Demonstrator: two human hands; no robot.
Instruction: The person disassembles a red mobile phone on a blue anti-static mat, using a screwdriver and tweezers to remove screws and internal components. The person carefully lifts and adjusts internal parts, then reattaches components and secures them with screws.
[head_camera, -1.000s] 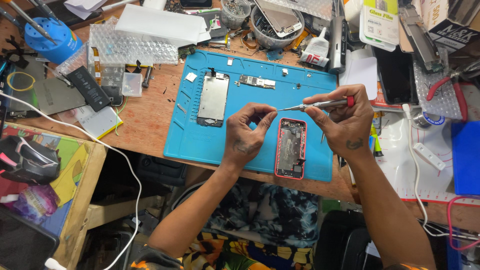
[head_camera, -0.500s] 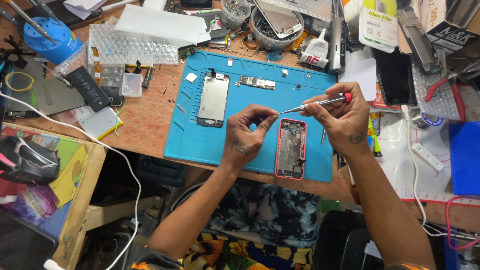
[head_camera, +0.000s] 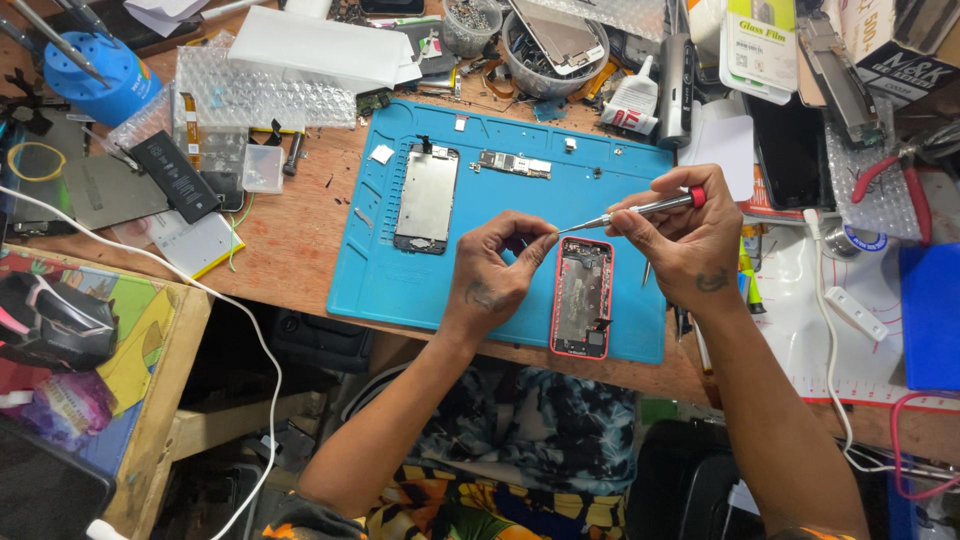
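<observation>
An opened pink phone shell (head_camera: 582, 298) lies near the front edge of a blue work mat (head_camera: 400, 280). Above the shell's top end, my right hand (head_camera: 680, 240) holds a thin silver screwdriver (head_camera: 640, 211) with a red cap, tip pointing left. My left hand (head_camera: 497, 265) hovers just left of the shell, and its pinched fingertips meet the screwdriver's tip. Whether something small sits between those fingers cannot be told. On the mat behind my left hand lie a detached phone screen (head_camera: 427, 198), face down, and a small circuit board (head_camera: 514, 164).
A black battery (head_camera: 175, 177), bubble wrap (head_camera: 265, 95) and a blue tool stand (head_camera: 95, 75) crowd the wooden bench at the left. Bowls of parts (head_camera: 545, 50), a glue bottle (head_camera: 632, 100) and boxes line the back. A white cable (head_camera: 240, 325) hangs off the front edge.
The screwdriver tip and my left fingertips have come together above the pink shell's top end. Both hands stay in nearly the same place.
</observation>
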